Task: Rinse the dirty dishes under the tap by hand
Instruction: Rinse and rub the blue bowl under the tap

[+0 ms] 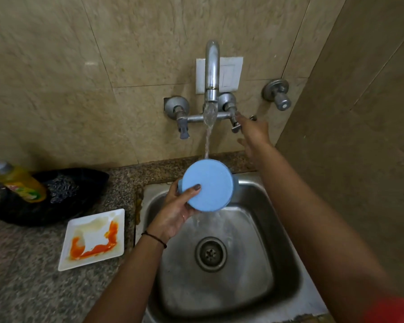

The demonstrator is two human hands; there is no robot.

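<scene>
My left hand point(175, 214) grips a round light-blue dish point(207, 185) over the steel sink point(275, 231), its flat base turned toward me. Water runs from the wall tap point(212, 73) onto the dish's far side and spills off below it into the basin. My right hand point(252, 134) reaches up to the right tap handle point(235, 127), fingers touching it. A white square plate point(92, 238) smeared with orange sauce lies on the granite counter left of the sink.
A yellow dish-soap bottle point(21, 183) and a steel scrubber point(62, 187) rest on a black cloth point(56, 206) at the back left. A second valve point(276, 93) sticks out of the tiled wall on the right. The sink drain point(210, 254) is uncovered.
</scene>
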